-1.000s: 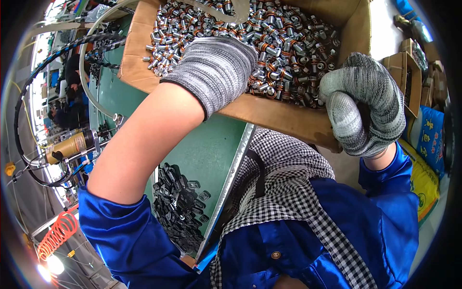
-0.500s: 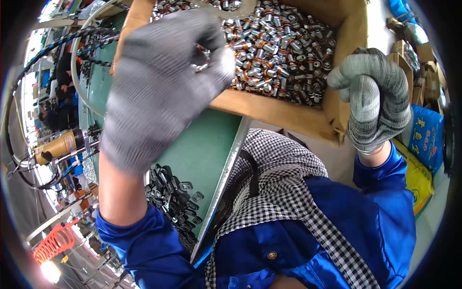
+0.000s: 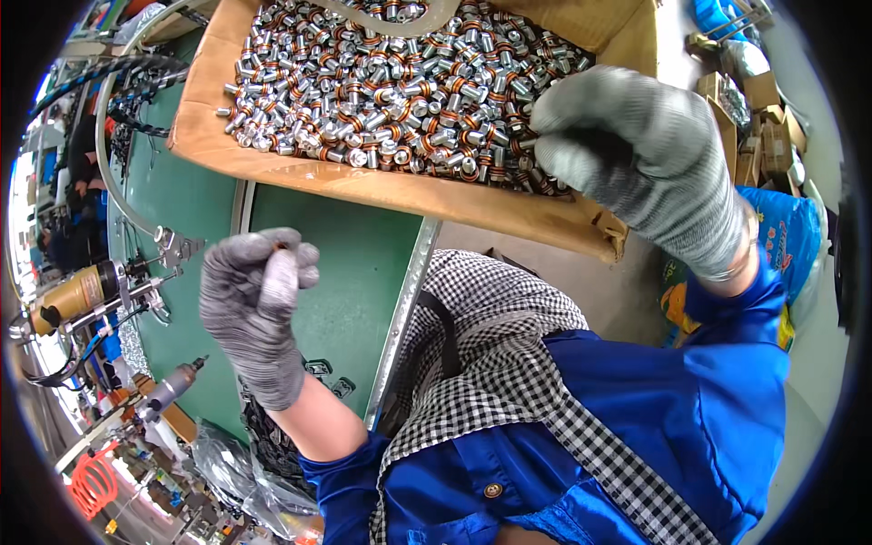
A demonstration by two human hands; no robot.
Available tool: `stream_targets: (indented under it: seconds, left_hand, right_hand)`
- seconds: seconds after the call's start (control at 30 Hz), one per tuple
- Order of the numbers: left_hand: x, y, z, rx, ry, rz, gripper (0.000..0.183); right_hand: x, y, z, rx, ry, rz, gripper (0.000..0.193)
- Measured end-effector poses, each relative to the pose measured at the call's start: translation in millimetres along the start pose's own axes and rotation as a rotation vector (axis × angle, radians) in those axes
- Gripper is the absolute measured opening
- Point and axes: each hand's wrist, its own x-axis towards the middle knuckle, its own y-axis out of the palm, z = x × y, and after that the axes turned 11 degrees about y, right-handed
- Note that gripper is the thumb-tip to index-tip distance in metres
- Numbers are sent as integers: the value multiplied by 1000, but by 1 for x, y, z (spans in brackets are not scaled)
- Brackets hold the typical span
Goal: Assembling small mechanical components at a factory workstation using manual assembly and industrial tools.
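Both hands wear grey knitted gloves. My left hand point(image 3: 257, 304) is over the green work surface point(image 3: 331, 241), with thumb and fingers drawn together in a pinch. A tiny dark, orange-tinged spot shows at its fingertips, too small to name. My right hand point(image 3: 640, 154), smeared by motion, hangs over the right end of a cardboard box point(image 3: 363, 182). Its fingers are curled, with thumb and fingertips almost meeting; whatever is between them, if anything, is hidden. The box holds a heap of small silver metal fittings point(image 3: 381, 100) with orange and black rings.
Black oblong parts point(image 3: 259, 427) lie beside my left forearm, partly hidden, near a clear plastic bag point(image 3: 227, 463). At the left are a brass-coloured cylinder tool point(image 3: 77, 295) and a grey pointed tool point(image 3: 173, 386). A pale hose point(image 3: 400, 27) crosses the box. Blue sacks point(image 3: 781, 236) stand at right.
My left hand has come from in front of the box down over the green surface. My right hand has moved left, from beside the box to above the fittings.
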Motion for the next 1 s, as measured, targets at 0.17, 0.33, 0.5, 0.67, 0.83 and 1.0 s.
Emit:
stream_targets:
  seconds: [0.17,0.33,0.5,0.67,0.83,1.0]
  left_hand:
    - [-44,9,25,57,-165,-126,36]
    - [-64,11,33,46,-138,-165,38]
    - [-79,13,38,34,-215,-248,27]
    - [-87,10,40,90,-210,-254,23]
    - [-85,12,44,94,-238,-267,22]
    - [-89,8,50,117,-223,-259,23]
  right_hand:
    - [37,-2,-33,-179,-138,556,16]
    - [61,27,-51,-909,-283,816,10]
    - [61,30,-39,-856,-205,809,12]
    - [54,28,-26,-833,-2,824,15]
    - [51,37,-45,-819,90,771,15]
    - [51,44,-67,-927,47,782,16]
